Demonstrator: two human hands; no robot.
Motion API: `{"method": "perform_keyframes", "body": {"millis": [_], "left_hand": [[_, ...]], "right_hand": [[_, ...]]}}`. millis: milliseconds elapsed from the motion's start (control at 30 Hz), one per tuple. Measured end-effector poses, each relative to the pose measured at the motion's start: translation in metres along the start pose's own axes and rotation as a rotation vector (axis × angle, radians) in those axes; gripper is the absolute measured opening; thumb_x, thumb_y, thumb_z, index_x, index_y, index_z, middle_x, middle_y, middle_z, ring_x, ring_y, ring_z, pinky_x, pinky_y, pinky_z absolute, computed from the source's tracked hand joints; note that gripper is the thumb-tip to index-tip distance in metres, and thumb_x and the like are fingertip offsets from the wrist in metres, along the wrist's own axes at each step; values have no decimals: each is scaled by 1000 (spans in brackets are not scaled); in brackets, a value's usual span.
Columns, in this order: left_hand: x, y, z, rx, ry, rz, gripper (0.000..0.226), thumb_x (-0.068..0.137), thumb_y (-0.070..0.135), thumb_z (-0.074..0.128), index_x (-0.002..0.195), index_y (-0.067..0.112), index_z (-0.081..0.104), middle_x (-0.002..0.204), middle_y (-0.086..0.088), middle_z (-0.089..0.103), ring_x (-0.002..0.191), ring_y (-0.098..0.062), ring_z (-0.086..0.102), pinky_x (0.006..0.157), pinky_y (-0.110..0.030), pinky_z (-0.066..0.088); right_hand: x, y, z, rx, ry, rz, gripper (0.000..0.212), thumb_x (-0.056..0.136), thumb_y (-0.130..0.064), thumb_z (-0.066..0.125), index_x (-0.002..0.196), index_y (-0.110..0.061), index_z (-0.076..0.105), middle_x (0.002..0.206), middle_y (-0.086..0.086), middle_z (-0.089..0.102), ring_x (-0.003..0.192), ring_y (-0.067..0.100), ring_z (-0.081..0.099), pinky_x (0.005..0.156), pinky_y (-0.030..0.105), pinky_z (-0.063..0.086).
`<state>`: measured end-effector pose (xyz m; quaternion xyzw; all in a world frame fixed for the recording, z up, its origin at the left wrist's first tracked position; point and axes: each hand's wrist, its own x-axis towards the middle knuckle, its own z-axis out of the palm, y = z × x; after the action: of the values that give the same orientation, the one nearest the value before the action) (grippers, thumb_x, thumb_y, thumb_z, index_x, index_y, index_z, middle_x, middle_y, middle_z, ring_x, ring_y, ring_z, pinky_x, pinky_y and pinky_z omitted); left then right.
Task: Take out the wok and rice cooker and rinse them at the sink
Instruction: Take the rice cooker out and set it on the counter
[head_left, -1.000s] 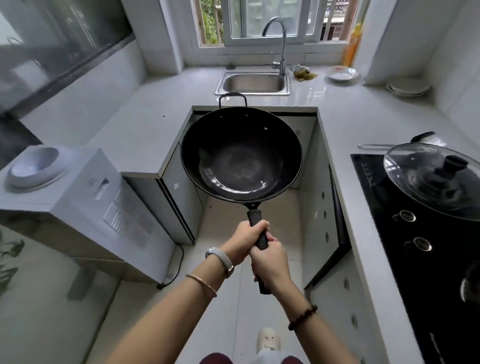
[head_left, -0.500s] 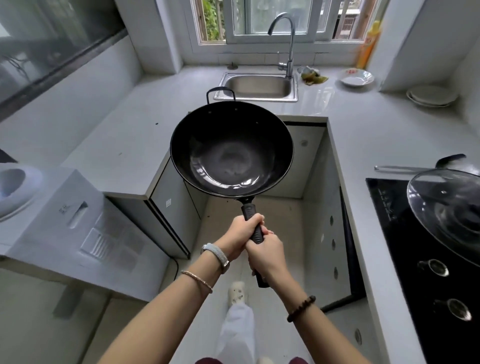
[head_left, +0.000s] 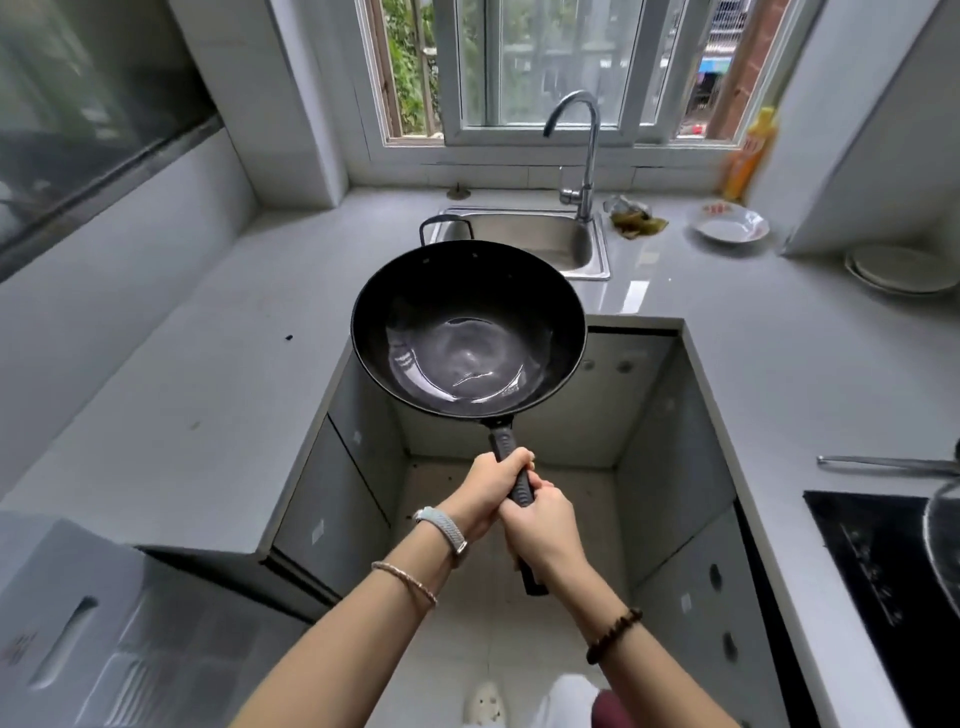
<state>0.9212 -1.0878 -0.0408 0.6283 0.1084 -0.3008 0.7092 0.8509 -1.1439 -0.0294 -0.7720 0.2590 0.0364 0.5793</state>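
Both hands (head_left: 519, 512) hold the wok (head_left: 469, 327) overlapping the sink (head_left: 584, 248) rim.

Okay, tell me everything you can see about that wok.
The wok is round, deep and black, seemingly dark metal, its glossy inside empty. A long black ribbed handle points toward the person; a small loop handle sits on the far rim. It is held in the air just short of the sink, gripped on the long handle by the left hand and right hand.
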Motion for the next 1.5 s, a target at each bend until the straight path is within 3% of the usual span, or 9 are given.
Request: {"method": "perform_keyframes", "body": {"millis": [233, 467, 600, 733, 1000, 1133, 1500], "left_hand": [[82, 43, -3, 1, 19, -21, 26, 92, 5, 52, 67, 6, 54, 46, -1, 57, 42, -12, 57, 55, -23, 50], [184, 88, 12, -11, 87, -49, 24, 91, 6, 55, 67, 5, 55, 47, -1, 58, 42, -12, 57, 58, -26, 50], [242, 121, 30, -15, 137, -68, 27, 92, 8, 55, 65, 7, 54, 45, 1, 57, 40, -10, 56, 53, -22, 48], [287, 150, 45, -29, 152, -94, 27, 90, 8, 55, 63, 7, 53, 45, 1, 58, 41, -11, 57, 59, -25, 49], [359, 189, 55, -4, 132, -114, 26, 89, 8, 54, 63, 7, 54, 49, 1, 59, 45, -10, 57, 57, -23, 49], [388, 203, 57, -15, 110, -131, 24, 90, 7, 53, 66, 7, 54, 52, -1, 56, 44, -10, 54, 50, -18, 49], [468, 228, 48, 30, 24, -218, 21, 88, 9, 55, 67, 9, 55, 52, 0, 58, 50, -13, 54, 61, -25, 48]], "right_hand": [[89, -29, 5, -60, 5, -4, 12, 79, -20, 62, 70, -14, 58, 78, 8, 65, 50, 12, 55, 40, 17, 38], [203, -54, -8, -75, -64, 7, 11, 79, -23, 63, 74, -13, 60, 78, 9, 66, 51, 11, 54, 41, 15, 36], [272, -72, -24, -108, -102, 24, 15, 76, -26, 63, 79, -12, 62, 77, 7, 68, 55, 13, 57, 45, 19, 39], [325, -92, -38, -87, -137, 45, 21, 75, -30, 61, 84, -11, 63, 77, 6, 69, 59, 18, 64, 46, 24, 46], [398, -123, -47, -97, -140, 63, 18, 82, -22, 59, 90, -6, 62, 70, 6, 66, 48, 13, 57, 37, 16, 39], [427, -132, -47, -76, -142, 86, 15, 82, -21, 58, 88, -7, 59, 60, 6, 62, 39, 14, 54, 37, 20, 41], [492, -156, -30, 43, -86, 219, 12, 84, -13, 53, 94, -5, 54, 49, 7, 53, 30, 15, 47, 36, 23, 39]]}}
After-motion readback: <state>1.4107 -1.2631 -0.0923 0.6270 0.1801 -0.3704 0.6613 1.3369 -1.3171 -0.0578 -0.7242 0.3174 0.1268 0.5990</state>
